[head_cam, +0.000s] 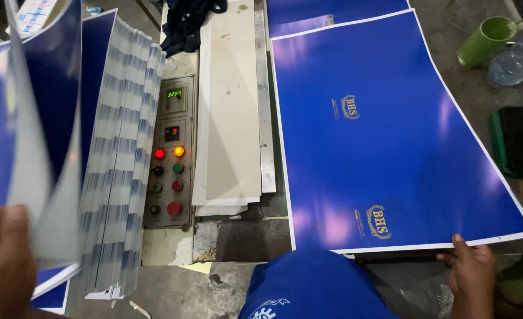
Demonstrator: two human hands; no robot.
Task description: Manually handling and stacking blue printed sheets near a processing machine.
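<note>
Stained concrete floor, machine control panel

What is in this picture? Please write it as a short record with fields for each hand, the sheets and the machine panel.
left hand: the left hand lifts the near edge of a blue sheet from the fanned stack
right hand: the right hand grips the near edge of the large blue sheet, lying flat
control panel: between the two, red and orange lamps lit, green digits showing
cup: the green cup lies tipped at far right
</note>
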